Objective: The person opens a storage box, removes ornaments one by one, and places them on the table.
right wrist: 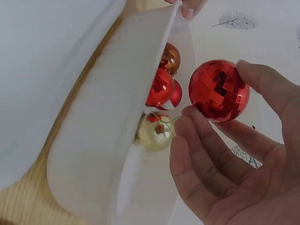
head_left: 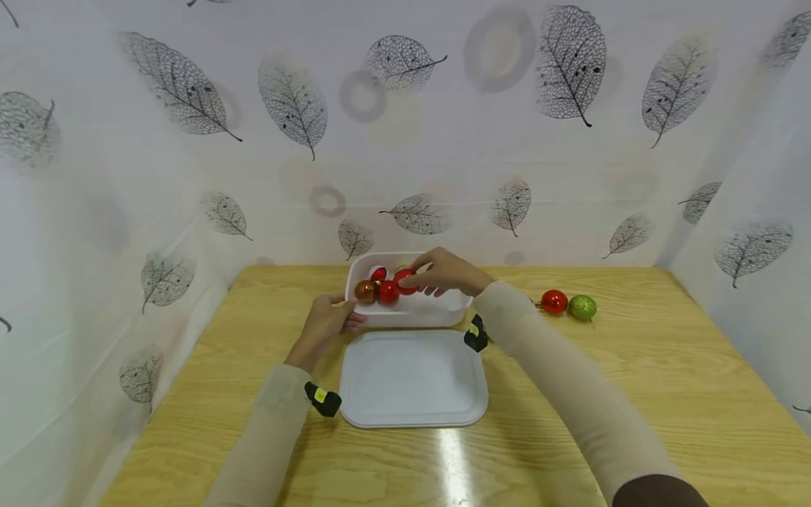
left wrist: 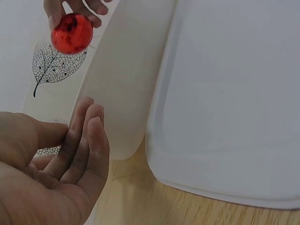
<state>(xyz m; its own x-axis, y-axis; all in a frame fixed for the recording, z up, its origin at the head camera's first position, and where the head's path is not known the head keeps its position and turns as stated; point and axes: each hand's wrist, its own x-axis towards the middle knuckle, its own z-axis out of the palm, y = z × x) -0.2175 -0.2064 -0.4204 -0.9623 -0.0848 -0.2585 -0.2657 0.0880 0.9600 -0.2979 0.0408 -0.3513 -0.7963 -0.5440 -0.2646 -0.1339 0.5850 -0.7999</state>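
My right hand (head_left: 446, 273) pinches a shiny red faceted Christmas ball (right wrist: 219, 90) between thumb and fingers, above the white plastic box (head_left: 412, 320). At the box's left front corner, my left hand (head_left: 322, 325) grips the rim, thumb inside and fingers along the outer wall. Inside the box, at its left part, lie a copper ball (head_left: 365, 291), a red ball (head_left: 389, 292) and a red-and-white ball (head_left: 378, 274). A pale gold ball (right wrist: 154, 133) with a thread loop shows beside them in the right wrist view.
A white lid (head_left: 413, 380) lies flat on the wooden table (head_left: 253, 436), just in front of the box. To the right, another red ball (head_left: 554, 302) and a green glittery ball (head_left: 582, 308) sit side by side. Leaf-printed cloth (head_left: 418, 155) encloses the table's back and sides.
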